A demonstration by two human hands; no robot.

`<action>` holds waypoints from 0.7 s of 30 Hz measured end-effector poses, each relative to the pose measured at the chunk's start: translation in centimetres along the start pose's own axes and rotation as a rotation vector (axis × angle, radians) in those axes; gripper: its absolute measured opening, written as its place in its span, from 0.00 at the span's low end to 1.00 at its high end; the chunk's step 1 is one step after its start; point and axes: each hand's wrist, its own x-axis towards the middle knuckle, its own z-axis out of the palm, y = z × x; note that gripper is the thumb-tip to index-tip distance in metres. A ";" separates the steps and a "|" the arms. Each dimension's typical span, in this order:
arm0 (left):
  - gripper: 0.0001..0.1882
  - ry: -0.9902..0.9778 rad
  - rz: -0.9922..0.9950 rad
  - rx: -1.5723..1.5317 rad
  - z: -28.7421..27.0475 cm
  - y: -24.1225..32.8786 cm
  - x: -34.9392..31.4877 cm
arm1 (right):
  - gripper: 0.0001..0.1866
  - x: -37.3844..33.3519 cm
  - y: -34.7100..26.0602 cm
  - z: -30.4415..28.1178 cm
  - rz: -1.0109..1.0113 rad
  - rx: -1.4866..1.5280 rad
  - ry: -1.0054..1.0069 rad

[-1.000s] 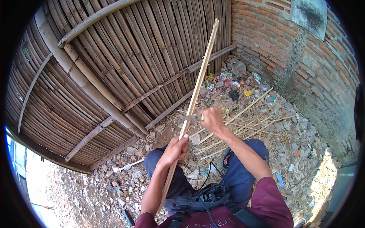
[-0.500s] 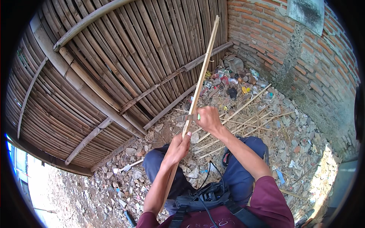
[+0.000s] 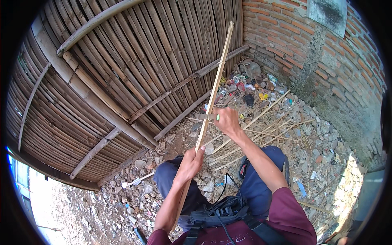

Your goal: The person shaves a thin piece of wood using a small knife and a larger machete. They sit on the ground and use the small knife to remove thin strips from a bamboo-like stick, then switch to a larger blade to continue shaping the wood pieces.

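Note:
A long pale bamboo strip (image 3: 221, 67) slants up and away from between my knees. My left hand (image 3: 191, 164) is wrapped round its lower part, with the thumb along the strip. Farther up, my right hand (image 3: 227, 121) is closed on the green handle of a knife (image 3: 203, 116); only a bit of the handle shows beside the fingers. The blade lies across the strip and sticks out to its left. A thin shaving seems to curl where blade and strip meet. The strip's lower end is hidden behind my left forearm.
More cut bamboo strips (image 3: 261, 116) lie on the stony ground to the right of my knees. A slatted bamboo wall (image 3: 163, 53) rises at the left, a brick wall (image 3: 281, 36) at the far right. Mixed litter (image 3: 249, 87) fills their corner.
My right hand and the knife have slid a little farther up the strip. My left hand has lowered slightly, and the strip's top end has dropped a little to the left.

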 end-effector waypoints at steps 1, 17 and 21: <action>0.26 -0.004 0.007 -0.003 0.0 -0.2 0.0 | 0.06 0.1 0.6 0.2 0.067 -0.019 -0.011; 0.23 -0.112 -0.062 -0.045 0.7 -3.3 -3.5 | 0.08 1.0 3.2 -1.1 0.065 -0.058 0.063; 0.23 -0.068 0.008 0.064 0.8 -4.5 -3.5 | 0.08 1.5 3.8 -1.2 0.038 -0.071 0.090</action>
